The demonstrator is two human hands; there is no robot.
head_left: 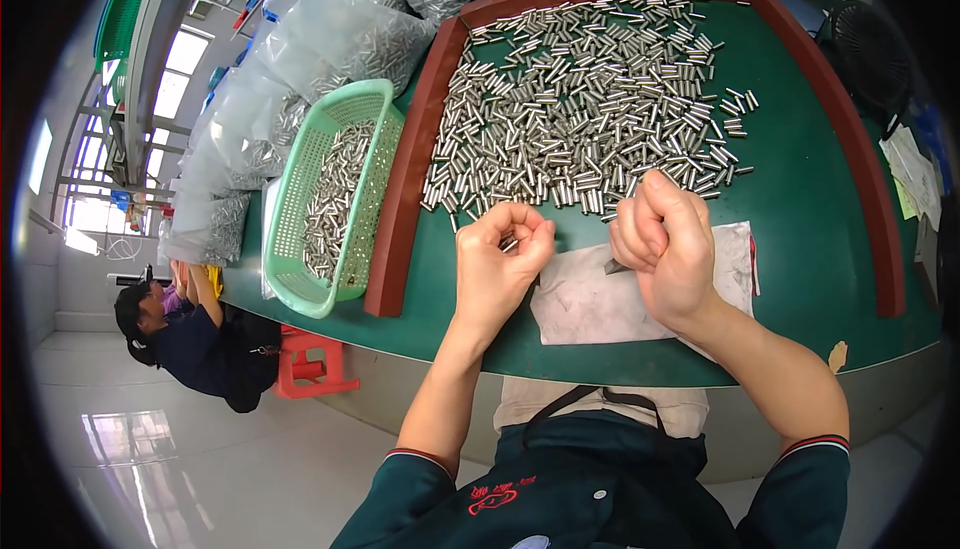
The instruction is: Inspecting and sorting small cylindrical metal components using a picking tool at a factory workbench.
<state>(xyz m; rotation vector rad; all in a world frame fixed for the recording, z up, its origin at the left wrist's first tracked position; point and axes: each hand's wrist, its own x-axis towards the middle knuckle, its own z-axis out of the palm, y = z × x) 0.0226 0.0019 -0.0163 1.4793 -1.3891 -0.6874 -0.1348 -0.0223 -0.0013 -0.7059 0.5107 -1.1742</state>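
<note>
A broad spread of short, shiny metal pins (590,99) covers the green table in front of me. My left hand (500,269) is at the pile's near edge, its fingers curled toward the thumb around a few metal pins (509,245) that show in the gap. Held above a stained white cloth (585,304), my right hand (668,249) is closed in a fist. A small grey shape (615,266) shows at the lower side of that fist, and what the fingers hold is mostly hidden.
A reddish-brown frame (400,204) borders the pins on three sides. Left of it, a light-green basket (290,219) contains more pins. Clear bags of pins (345,34) line the far left. A dark fan (868,54) stands far right. Another person (205,334) sits near a red stool (310,364).
</note>
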